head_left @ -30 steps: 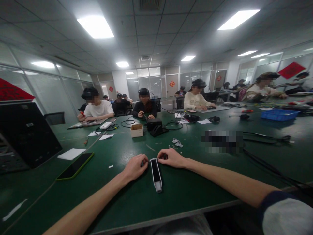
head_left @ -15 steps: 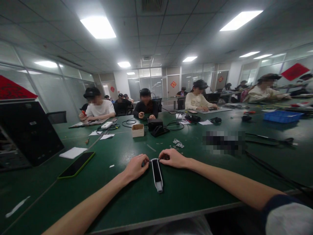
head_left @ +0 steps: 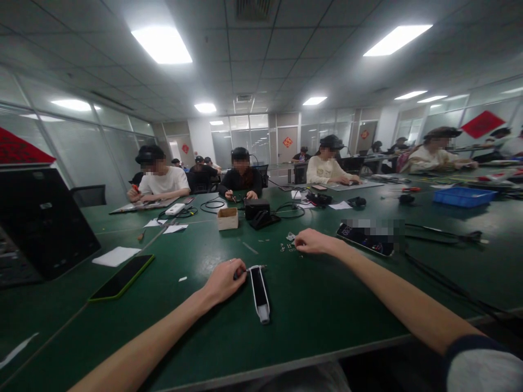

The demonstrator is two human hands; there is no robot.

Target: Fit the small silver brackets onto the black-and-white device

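A long narrow device frame (head_left: 253, 277) with a white rim, a black inside and a grey tip lies lengthwise on the green table. Beside its far end, my left hand (head_left: 226, 279) is closed around a slim dark piece, whose kind I cannot make out. A thin rod (head_left: 263, 267) pokes out on the other side of that end. Further right, my right hand (head_left: 314, 241) is closed, fingertips down among small silvery parts (head_left: 288, 247) and a metal bracket (head_left: 290, 236). Whatever its fingertips pinch is hidden.
Left of me lie a green-edged phone (head_left: 122, 279), white paper (head_left: 116, 256) and a black computer case (head_left: 44, 223). A small box (head_left: 227, 219) and black device (head_left: 257, 209) stand ahead. At right are a lit phone (head_left: 363, 239), cables (head_left: 441, 234) and a blue tray (head_left: 463, 197). Co-workers sit opposite.
My right hand has left the device frame and moved forward and right to the small metal parts. My left hand stays by the frame's far end. The view has shifted slightly.
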